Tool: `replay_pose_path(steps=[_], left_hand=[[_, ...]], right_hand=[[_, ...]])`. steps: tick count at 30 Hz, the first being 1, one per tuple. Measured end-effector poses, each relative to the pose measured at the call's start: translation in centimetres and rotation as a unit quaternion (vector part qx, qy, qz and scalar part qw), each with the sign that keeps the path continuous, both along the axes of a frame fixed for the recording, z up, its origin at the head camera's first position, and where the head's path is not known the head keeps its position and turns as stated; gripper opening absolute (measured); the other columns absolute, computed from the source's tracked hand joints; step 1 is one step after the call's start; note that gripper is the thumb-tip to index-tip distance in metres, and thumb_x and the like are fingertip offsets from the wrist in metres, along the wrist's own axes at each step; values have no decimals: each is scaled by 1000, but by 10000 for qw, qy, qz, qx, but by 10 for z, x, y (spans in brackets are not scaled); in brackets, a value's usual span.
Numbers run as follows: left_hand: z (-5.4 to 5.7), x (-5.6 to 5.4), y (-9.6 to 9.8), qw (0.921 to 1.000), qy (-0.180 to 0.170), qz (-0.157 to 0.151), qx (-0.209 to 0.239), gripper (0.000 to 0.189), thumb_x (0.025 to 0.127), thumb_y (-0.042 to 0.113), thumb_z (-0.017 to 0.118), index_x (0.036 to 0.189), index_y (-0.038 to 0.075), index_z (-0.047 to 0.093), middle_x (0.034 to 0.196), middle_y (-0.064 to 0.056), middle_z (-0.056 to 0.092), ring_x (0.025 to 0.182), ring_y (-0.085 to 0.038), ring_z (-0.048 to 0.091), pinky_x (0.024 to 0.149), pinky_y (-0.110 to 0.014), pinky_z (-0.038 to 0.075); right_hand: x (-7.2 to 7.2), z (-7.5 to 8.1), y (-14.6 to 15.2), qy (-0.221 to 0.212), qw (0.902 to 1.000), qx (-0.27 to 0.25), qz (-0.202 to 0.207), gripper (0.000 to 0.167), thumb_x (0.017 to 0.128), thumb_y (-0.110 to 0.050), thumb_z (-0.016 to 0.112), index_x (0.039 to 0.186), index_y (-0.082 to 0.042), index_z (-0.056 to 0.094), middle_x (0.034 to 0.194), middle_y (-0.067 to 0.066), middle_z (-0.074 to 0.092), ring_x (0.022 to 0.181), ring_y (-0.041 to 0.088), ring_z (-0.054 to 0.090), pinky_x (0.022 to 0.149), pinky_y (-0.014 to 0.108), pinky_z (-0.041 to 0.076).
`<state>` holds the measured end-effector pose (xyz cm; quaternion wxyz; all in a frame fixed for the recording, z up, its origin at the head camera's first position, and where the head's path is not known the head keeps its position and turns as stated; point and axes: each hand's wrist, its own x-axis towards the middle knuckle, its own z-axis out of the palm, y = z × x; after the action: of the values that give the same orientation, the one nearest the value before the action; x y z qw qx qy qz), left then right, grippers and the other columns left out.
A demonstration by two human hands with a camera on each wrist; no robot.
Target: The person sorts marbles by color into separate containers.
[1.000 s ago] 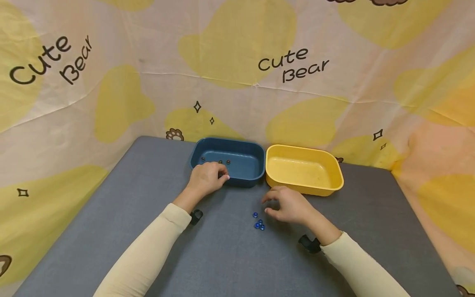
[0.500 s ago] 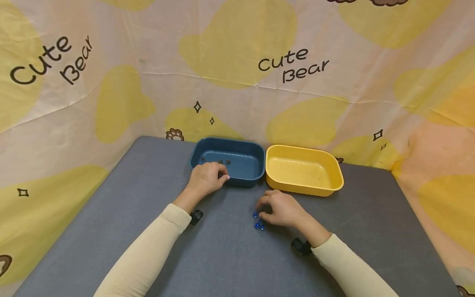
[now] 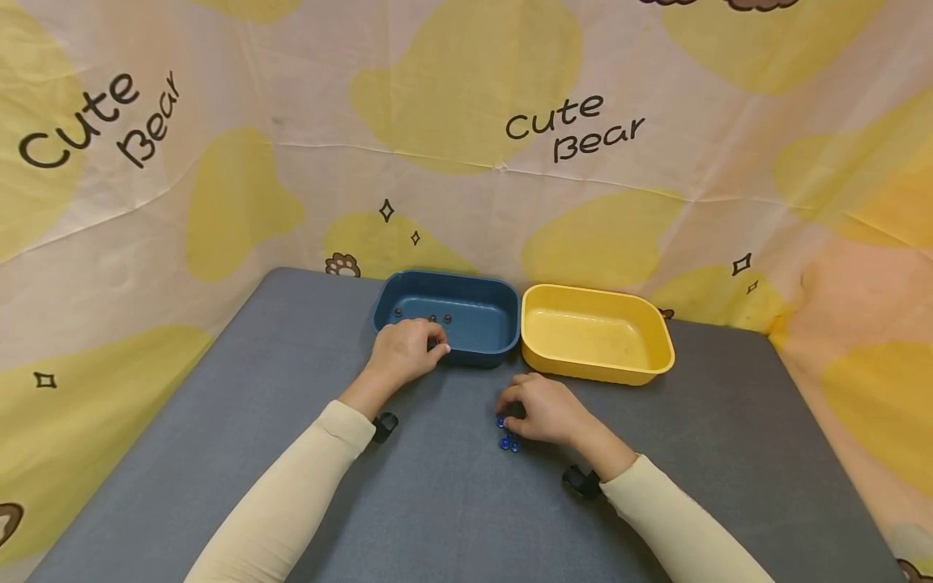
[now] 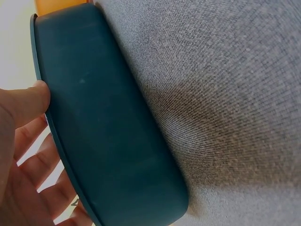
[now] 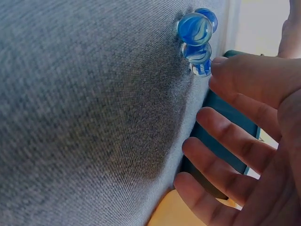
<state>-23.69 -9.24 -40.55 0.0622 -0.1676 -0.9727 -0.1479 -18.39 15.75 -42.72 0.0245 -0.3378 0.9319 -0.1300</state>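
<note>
My left hand (image 3: 404, 348) grips the near rim of a dark blue bin (image 3: 477, 355). In the left wrist view its thumb (image 4: 33, 101) lies on the outer side of the rim, with the other fingers behind the bin wall (image 4: 103, 113). Beside a small cluster of blue swirled glass marbles (image 3: 505, 444), my right hand (image 3: 550, 409) hovers with loosely bent fingers. Its thumb tip and forefinger come right up to the farthest marble (image 5: 201, 69). The other marbles (image 5: 195, 29) sit close together on the grey cloth. Three small brownish balls (image 3: 448, 318) lie inside the blue bin.
A yellow bin (image 3: 598, 370) stands directly right of the blue one. Both sit at the back of the grey-covered table (image 3: 452, 502), close to a printed cloth backdrop (image 3: 452, 97). Dark bands (image 3: 583, 482) are on both wrists.
My right hand has moved left and slightly down from beside the yellow bin to the blue marbles, its fingertips now around the farthest one. The left hand has stayed on the rim.
</note>
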Motion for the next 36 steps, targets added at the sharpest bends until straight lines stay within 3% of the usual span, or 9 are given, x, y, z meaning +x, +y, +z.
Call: replay_pose_path(steps=[22,29,36], left_hand=[[0,0,0,10000,45,12,-59,12,88,38,68,89,27,72,86,6,68,73,-12,62,63,-34,48],[-2,-2,0,9999,93,12,-66,11,88,37,68,88,27,72,85,6,68,73,-12,61,62,-34,48],[0,-2,1,10000,21,-18,-52,12,88,37,68,89,27,72,87,4,69,72,-12,61,61,-34,48]], right_hand=[[-2,-3,-4,-10,10000,86,50,8,77,-24,78,84,-23,74,84,-7,60,79,11,55,66,28,48],[-4,3,0,-71,10000,-33,-32,8,79,-24,77,86,-24,74,87,-8,61,82,10,56,69,28,49],[-6,16,8,25,9998,-218,-33,8,80,-22,76,87,-23,74,85,-8,62,74,6,54,63,23,46]])
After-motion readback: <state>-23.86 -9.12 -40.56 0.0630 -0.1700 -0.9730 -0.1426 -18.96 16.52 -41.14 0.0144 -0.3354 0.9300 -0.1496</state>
